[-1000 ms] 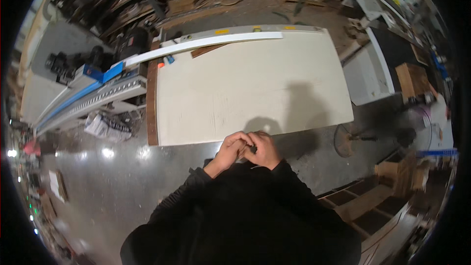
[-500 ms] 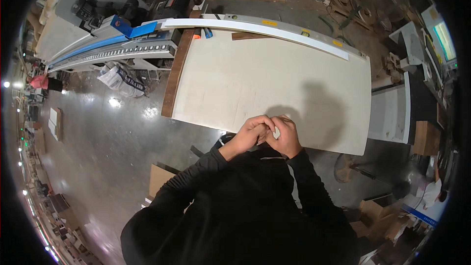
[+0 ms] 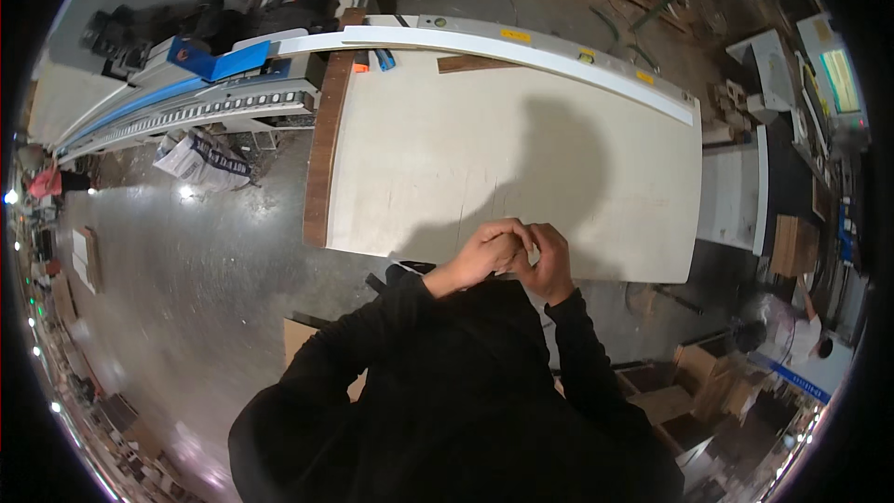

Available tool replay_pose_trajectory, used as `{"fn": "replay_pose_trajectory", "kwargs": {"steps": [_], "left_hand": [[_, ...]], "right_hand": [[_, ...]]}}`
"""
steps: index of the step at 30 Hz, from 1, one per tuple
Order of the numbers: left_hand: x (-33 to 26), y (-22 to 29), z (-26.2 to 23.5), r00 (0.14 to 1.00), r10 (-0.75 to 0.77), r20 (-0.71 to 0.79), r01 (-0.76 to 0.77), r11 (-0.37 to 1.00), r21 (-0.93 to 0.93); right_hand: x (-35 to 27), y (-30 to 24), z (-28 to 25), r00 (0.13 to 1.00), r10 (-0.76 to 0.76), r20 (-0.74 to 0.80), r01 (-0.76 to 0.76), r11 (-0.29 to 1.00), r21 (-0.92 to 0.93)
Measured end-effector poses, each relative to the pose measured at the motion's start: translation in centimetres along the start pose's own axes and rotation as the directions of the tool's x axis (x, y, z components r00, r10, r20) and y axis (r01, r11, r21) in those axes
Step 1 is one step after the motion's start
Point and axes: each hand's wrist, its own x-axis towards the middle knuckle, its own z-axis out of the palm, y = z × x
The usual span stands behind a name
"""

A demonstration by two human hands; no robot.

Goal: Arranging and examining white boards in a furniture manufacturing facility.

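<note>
Both my hands meet in front of my body, just over the near edge of a pale, flat-topped worktable (image 3: 447,158). My left hand (image 3: 489,250) has its fingers curled inward, their tips against those of my right hand (image 3: 548,259), which is bent the same way. Whatever may be pinched between the fingertips is hidden or too small to make out. Along the table's far edge lies a long white strip (image 3: 521,58), with a silver spirit level (image 3: 549,51) behind it. A short brown strip (image 3: 473,64) sits in front of them.
Left of the table stands a machine with a blue guard (image 3: 223,61) and roller track (image 3: 186,110). A printed sack (image 3: 207,160) rests on the floor. At the far left table corner lie small blue (image 3: 385,60) and orange objects. Cardboard boxes (image 3: 703,373) and another person (image 3: 801,331) are at right.
The white strip has slid to the right along the spirit level. My hands stay together, nearly in place. The view has shifted slightly, and my shadow has moved left on the tabletop.
</note>
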Motion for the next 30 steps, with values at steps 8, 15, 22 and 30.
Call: {"fn": "replay_pose_trajectory", "kwargs": {"steps": [8, 15, 22, 30], "left_hand": [[4.0, -0.1, -2.1, 0.930, -0.332, 0.161, 0.317, 0.942, 0.109], [6.4, 0.0, -1.5, 0.844, -0.464, 0.270, 0.442, 0.886, 0.143], [7.8, -2.4, -1.2, 0.795, -0.527, 0.302, 0.520, 0.847, 0.110], [17.6, -3.2, -1.5, 0.880, -0.335, 0.336, 0.161, 0.877, 0.453]], "right_hand": [[-2.0, 0.1, 1.0, 0.951, 0.267, -0.156, -0.263, 0.964, 0.046], [-3.8, -0.1, 2.0, 0.858, 0.379, -0.347, -0.387, 0.921, 0.050], [-4.7, 0.3, 1.4, 0.814, 0.410, -0.412, -0.414, 0.906, 0.084], [-6.6, 0.3, -0.3, 0.737, 0.491, -0.465, -0.538, 0.842, 0.038]]}}
